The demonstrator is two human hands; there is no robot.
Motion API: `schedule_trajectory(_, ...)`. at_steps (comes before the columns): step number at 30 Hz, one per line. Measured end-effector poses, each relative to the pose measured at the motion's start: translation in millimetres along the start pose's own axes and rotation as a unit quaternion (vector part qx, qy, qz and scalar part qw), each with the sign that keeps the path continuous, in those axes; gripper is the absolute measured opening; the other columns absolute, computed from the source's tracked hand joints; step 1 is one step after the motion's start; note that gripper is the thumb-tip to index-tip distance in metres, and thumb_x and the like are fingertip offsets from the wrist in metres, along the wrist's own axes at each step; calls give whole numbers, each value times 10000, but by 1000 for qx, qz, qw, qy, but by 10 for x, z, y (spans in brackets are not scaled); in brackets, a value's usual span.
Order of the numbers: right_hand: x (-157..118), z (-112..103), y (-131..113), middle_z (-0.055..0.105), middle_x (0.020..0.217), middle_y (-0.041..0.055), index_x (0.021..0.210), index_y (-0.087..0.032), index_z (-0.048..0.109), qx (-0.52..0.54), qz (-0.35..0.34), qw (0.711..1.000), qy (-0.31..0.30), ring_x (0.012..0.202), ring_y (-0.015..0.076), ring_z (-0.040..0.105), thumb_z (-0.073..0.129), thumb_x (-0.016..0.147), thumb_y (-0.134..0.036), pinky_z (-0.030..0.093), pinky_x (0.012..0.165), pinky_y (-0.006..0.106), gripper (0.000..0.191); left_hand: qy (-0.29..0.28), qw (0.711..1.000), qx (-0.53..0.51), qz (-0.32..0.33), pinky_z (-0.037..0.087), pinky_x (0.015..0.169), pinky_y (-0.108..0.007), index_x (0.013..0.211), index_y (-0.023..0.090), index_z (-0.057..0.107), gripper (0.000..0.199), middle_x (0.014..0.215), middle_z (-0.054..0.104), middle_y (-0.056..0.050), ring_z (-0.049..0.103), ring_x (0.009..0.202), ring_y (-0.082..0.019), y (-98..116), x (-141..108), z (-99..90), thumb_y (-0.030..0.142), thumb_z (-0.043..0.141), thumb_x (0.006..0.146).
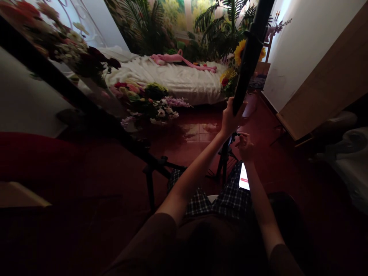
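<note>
A black tripod stand's pole (245, 71) leans up to the right in front of me, its legs (222, 163) on the red floor. My left hand (230, 119) wraps round the pole at about mid-height. Lower down, my right hand (245, 146) has its fingers bent and pinched at a small dark knob (236, 134) on the stand's side. The dim light blurs exactly how the fingertips meet the knob. On my right thigh, over plaid shorts (228, 197), lies a phone (244, 177) with a lit screen, partly covered by my right forearm.
Another black stand (115, 128) slants across the left side. Artificial flowers (156, 105) stand before a low bed with a white cover (189, 82), where a pink plush toy (172, 58) lies. A wooden panel (319, 80) leans at right; plastic-wrapped stuff (352, 153) sits beside it.
</note>
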State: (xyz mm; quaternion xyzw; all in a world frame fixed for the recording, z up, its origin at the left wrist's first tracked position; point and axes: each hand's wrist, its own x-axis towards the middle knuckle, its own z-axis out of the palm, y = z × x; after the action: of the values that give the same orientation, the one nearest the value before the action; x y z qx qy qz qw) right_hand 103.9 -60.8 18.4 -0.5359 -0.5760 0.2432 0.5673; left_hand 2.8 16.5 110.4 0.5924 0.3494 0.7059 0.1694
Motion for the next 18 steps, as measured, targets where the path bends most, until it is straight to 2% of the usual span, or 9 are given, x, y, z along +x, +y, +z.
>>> schedule_trajectory(6, -5, -4, -27, 534, 451, -72, 1043, -213, 618, -61, 10, 998, 19, 404, 123, 551, 429, 887, -706, 383, 498, 211, 550, -41, 998, -41, -1, 466, 577, -255, 1128, 239, 562, 361, 672, 526, 28, 533, 572, -107, 39, -20, -68, 528, 521, 915)
schedule_trajectory(11, 40, -15, -111, 588, 507, -19, 891, -188, 645, -118, 23, 991, 66, 467, 148, 575, 423, 847, -757, 374, 520, 237, 612, -59, 995, -75, 25, 461, 611, -255, 1179, 234, 548, 363, 713, 537, 22, 529, 603, -100, 31, -30, -98, 492, 526, 924)
schedule_trajectory(15, 62, 5, -186, 658, 600, 33, 771, -189, 606, -82, 46, 993, 71, 529, 161, 618, 452, 824, -759, 388, 517, 239, 593, -54, 994, -79, 51, 460, 605, -245, 1197, 238, 548, 352, 718, 536, 25, 528, 596, -90, 11, -27, -105, 466, 528, 930)
schedule_trajectory(18, 56, 35, -200, 665, 611, 35, 747, -192, 581, -62, 52, 994, 77, 539, 157, 626, 456, 822, -754, 394, 513, 233, 580, -63, 994, -76, 57, 459, 595, -243, 1217, 247, 540, 351, 716, 530, 28, 528, 590, -89, 4, -31, -120, 456, 522, 935)
